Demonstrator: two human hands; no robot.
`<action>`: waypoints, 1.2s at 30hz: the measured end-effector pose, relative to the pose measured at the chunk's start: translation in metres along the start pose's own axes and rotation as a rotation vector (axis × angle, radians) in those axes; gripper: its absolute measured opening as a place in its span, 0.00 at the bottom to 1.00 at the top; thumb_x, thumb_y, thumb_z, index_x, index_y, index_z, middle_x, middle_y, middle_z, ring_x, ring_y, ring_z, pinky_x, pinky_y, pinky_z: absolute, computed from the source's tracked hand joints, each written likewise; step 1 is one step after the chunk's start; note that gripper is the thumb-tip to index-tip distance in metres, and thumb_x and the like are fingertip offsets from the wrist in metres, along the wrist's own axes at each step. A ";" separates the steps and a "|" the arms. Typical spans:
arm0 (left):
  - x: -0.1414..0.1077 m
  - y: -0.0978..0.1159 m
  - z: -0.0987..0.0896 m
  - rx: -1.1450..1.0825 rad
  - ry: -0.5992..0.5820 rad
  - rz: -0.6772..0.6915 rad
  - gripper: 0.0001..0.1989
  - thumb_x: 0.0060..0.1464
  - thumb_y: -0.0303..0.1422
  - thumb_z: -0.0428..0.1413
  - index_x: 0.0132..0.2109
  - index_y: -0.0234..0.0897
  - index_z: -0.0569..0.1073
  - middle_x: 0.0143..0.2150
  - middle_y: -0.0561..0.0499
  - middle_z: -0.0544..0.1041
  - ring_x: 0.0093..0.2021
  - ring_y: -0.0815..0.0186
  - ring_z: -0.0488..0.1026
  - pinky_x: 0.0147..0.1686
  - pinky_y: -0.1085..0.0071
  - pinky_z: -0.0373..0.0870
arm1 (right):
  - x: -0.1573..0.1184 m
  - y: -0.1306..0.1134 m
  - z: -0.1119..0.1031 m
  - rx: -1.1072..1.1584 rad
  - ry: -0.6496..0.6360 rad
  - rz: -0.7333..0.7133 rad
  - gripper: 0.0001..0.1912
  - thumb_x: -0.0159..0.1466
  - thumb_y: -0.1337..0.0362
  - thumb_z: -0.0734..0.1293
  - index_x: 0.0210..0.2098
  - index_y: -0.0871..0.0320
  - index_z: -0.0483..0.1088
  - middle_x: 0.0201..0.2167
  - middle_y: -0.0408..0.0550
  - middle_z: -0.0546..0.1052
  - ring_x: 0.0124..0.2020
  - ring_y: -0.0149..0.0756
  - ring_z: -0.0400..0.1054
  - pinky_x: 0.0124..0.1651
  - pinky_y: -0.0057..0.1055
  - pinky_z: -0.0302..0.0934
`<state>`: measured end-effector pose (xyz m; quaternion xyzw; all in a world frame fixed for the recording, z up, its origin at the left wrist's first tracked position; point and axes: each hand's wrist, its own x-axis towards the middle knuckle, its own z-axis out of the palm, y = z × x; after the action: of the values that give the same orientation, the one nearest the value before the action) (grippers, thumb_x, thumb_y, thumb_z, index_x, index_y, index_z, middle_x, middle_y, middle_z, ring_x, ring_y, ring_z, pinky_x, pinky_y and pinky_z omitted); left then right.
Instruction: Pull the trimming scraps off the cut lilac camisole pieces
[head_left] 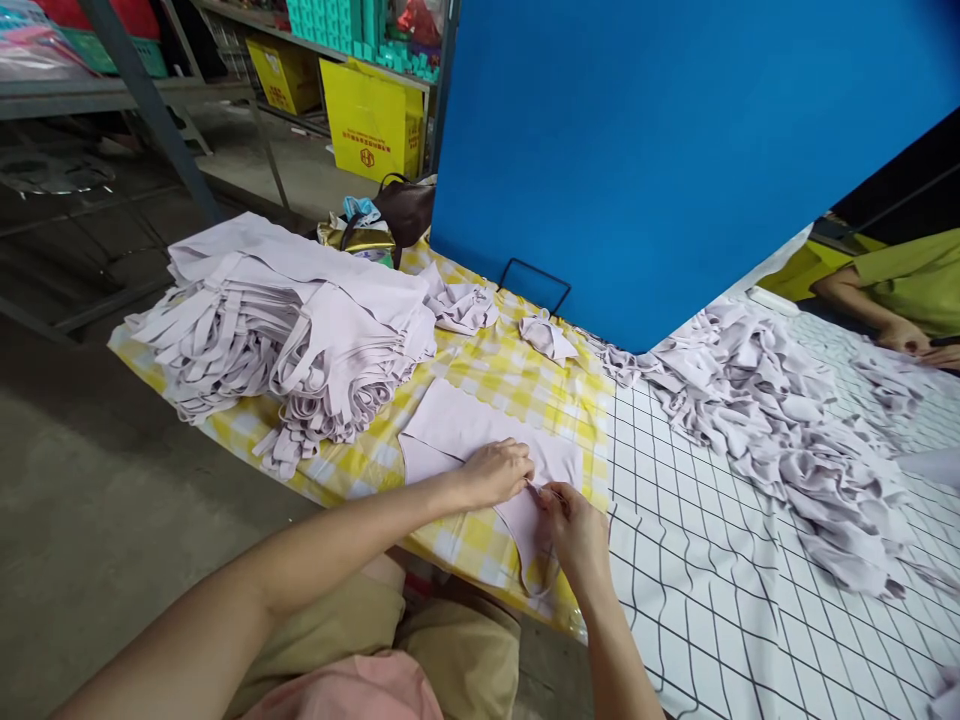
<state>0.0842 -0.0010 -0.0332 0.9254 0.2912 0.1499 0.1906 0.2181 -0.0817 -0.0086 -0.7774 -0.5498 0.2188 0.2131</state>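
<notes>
A pale lilac garment (457,420) with narrow straps lies spread on the yellow checked tablecloth (480,375) in front of me. My left hand (499,470) pinches its fabric near the middle of the lower side. Close beside it, my right hand (574,525) is closed on the same garment, fingertips almost touching the left ones. A strap loop hangs below the right hand toward the table's front edge. What exactly lies between the fingertips is too small to make out. To the left, a thick stack of like garments (300,270) rests with its straps drooping.
A loose heap of lilac garments (750,380) covers part of the white gridded cloth (675,560) on the right. A large blue panel (637,150) stands at the table's back. Two small crumpled pieces lie before it. At far right, another person's hands (907,338) handle fabric.
</notes>
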 end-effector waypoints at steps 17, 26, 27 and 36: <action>0.006 -0.004 -0.005 -0.151 -0.032 -0.039 0.05 0.53 0.28 0.54 0.35 0.34 0.75 0.34 0.49 0.73 0.40 0.64 0.70 0.39 0.73 0.64 | 0.009 -0.001 0.005 -0.466 0.049 -0.268 0.12 0.63 0.67 0.57 0.30 0.60 0.70 0.27 0.48 0.74 0.25 0.35 0.66 0.26 0.27 0.47; 0.006 0.000 -0.012 -0.134 -0.076 -0.070 0.06 0.53 0.28 0.54 0.35 0.35 0.75 0.36 0.49 0.74 0.40 0.63 0.70 0.40 0.70 0.65 | 0.010 -0.004 0.004 -0.536 0.065 -0.336 0.12 0.61 0.72 0.55 0.30 0.59 0.69 0.27 0.48 0.73 0.26 0.34 0.66 0.28 0.27 0.49; 0.006 0.001 -0.014 -0.128 -0.084 -0.071 0.06 0.53 0.28 0.53 0.35 0.35 0.75 0.36 0.49 0.74 0.40 0.63 0.70 0.41 0.70 0.65 | 0.010 -0.006 0.003 -0.552 0.055 -0.351 0.12 0.61 0.74 0.55 0.29 0.59 0.68 0.27 0.47 0.73 0.26 0.34 0.66 0.28 0.27 0.49; 0.006 0.004 -0.018 -0.125 -0.106 -0.123 0.07 0.52 0.30 0.53 0.31 0.32 0.74 0.32 0.47 0.74 0.37 0.62 0.71 0.37 0.70 0.65 | 0.015 -0.018 0.007 -0.423 0.022 -0.396 0.11 0.57 0.74 0.55 0.27 0.59 0.67 0.26 0.50 0.73 0.28 0.37 0.65 0.31 0.30 0.51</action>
<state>0.0838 0.0048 -0.0144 0.8988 0.3269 0.1067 0.2720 0.2047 -0.0611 -0.0053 -0.6843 -0.7221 0.0450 0.0908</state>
